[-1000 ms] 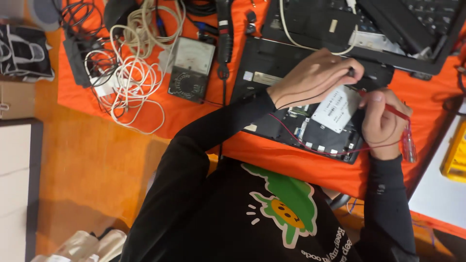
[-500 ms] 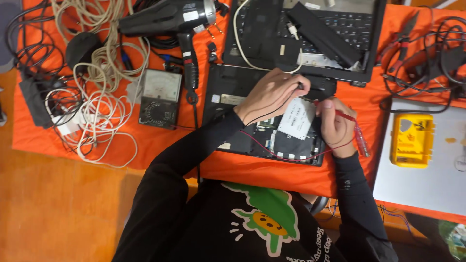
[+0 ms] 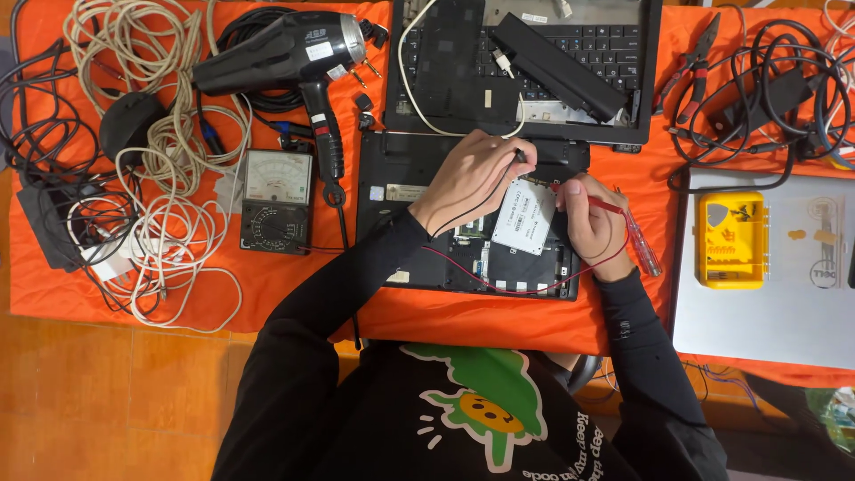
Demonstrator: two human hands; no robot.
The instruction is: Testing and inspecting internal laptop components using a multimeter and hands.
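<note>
1. Left hand [image 3: 476, 178] pinches black probe [image 3: 521, 156] over opened laptop base [image 3: 463, 214] on orange bench [image 3: 267, 285].
2. Right hand [image 3: 592, 223] grips red probe [image 3: 606, 205], tip near white drive [image 3: 524, 216] in the base.
3. Analog multimeter [image 3: 276, 200] left of base; black hairdryer [image 3: 285, 58] above it.

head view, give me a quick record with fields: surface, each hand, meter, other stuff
surface: orange cloth
left hand: holds black probe on opened laptop base
right hand: holds red probe beside white drive
meter: analog multimeter, left of the base
other: black hair dryer, pliers, yellow tray
</note>
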